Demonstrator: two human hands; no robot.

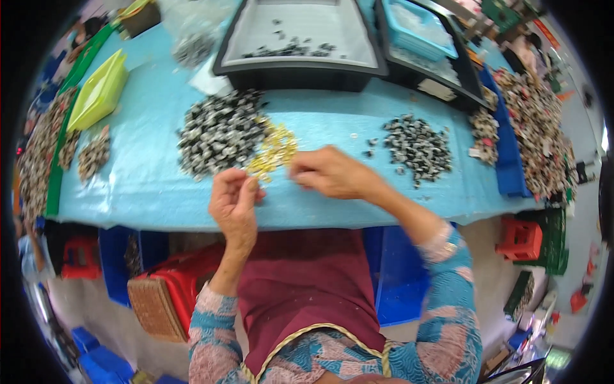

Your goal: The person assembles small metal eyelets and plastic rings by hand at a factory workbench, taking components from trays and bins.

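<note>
Large black-and-silver pile (pixel 220 134) sits left on the blue tabletop (pixel 147 185). Your left hand (pixel 234 203): just in front, thumb and fingers drawn together; can't tell what's pinched. Gold pieces (pixel 275 152): against that pile's right edge. Your right hand (pixel 327 173): beside them, fingers curled, blurred, contents unclear. Smaller black-and-silver pile (pixel 419 148): farther right.

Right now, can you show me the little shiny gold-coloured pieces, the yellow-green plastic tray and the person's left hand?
Little shiny gold-coloured pieces (pixel 276 150): head view, middle of their pile.
Yellow-green plastic tray (pixel 111 96): head view, side wall.
Person's left hand (pixel 233 203): head view, back of it.
</note>
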